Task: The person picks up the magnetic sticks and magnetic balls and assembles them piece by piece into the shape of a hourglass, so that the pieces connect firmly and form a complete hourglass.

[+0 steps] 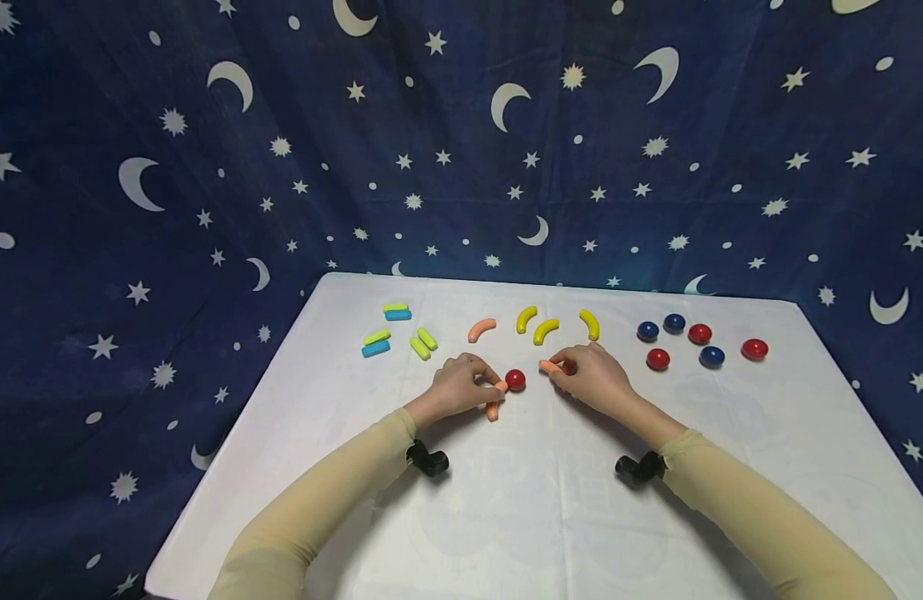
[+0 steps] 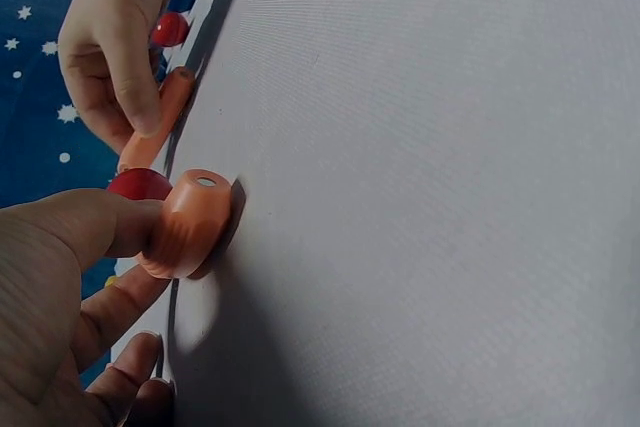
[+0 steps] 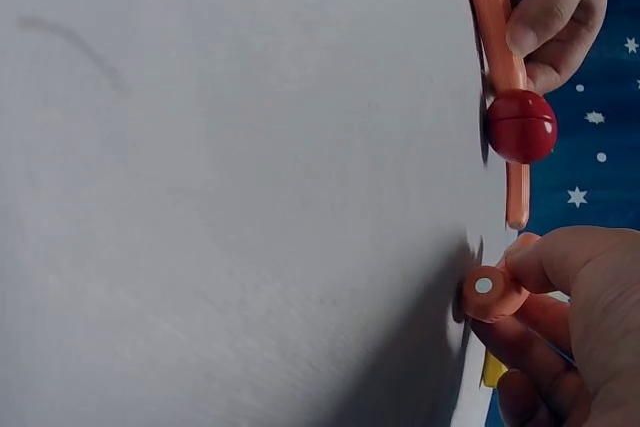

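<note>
My left hand (image 1: 461, 386) pinches an orange curved rod (image 1: 493, 411) between thumb and fingers, low over the white table. A pale metal disc shows in the end of this rod (image 2: 204, 197) in the left wrist view. Right at its far end is a glossy red ball (image 1: 515, 380), which lies between the two hands. My right hand (image 1: 592, 379) pinches a second orange curved rod (image 1: 549, 367), to the right of the ball. In the right wrist view that rod (image 3: 488, 292) points its disc end at the camera, the rest partly hidden by fingers.
Beyond the hands lie another orange rod (image 1: 482, 329) and several yellow curved rods (image 1: 546, 331). Short green rods (image 1: 423, 342) and blue rods (image 1: 375, 348) are at the left. Several red balls (image 1: 699, 333) and blue balls (image 1: 712, 357) sit at the right. A starry curtain (image 1: 461, 167) hangs behind.
</note>
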`<state>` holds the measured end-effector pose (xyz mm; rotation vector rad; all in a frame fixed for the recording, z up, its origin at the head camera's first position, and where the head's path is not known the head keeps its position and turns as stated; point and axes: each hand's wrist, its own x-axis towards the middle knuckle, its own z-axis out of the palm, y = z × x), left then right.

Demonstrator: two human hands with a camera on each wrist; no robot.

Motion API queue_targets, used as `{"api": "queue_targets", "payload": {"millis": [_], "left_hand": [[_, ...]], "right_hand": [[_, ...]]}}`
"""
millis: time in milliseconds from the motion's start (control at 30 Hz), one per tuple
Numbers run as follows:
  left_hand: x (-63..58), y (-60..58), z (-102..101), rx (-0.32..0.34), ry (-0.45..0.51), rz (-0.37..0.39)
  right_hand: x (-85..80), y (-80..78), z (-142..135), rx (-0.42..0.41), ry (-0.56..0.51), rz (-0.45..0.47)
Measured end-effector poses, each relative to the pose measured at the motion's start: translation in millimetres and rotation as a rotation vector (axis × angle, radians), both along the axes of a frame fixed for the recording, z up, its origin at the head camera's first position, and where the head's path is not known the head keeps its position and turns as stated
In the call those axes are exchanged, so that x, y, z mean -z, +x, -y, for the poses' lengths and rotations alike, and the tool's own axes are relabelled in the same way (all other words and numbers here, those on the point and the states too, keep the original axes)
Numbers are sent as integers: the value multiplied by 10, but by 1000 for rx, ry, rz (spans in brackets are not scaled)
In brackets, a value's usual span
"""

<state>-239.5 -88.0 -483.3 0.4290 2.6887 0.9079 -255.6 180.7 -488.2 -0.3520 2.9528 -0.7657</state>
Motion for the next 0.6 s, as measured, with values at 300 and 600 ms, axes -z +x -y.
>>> {"api": "queue_targets", "payload": {"millis": [300, 600], "left_hand": [[37, -14, 3, -8, -3, 6], [33, -14, 0, -4, -12, -7]], "right_hand": [[23, 58, 46, 2, -16, 1], [44, 92, 123, -5, -2, 5]]}}
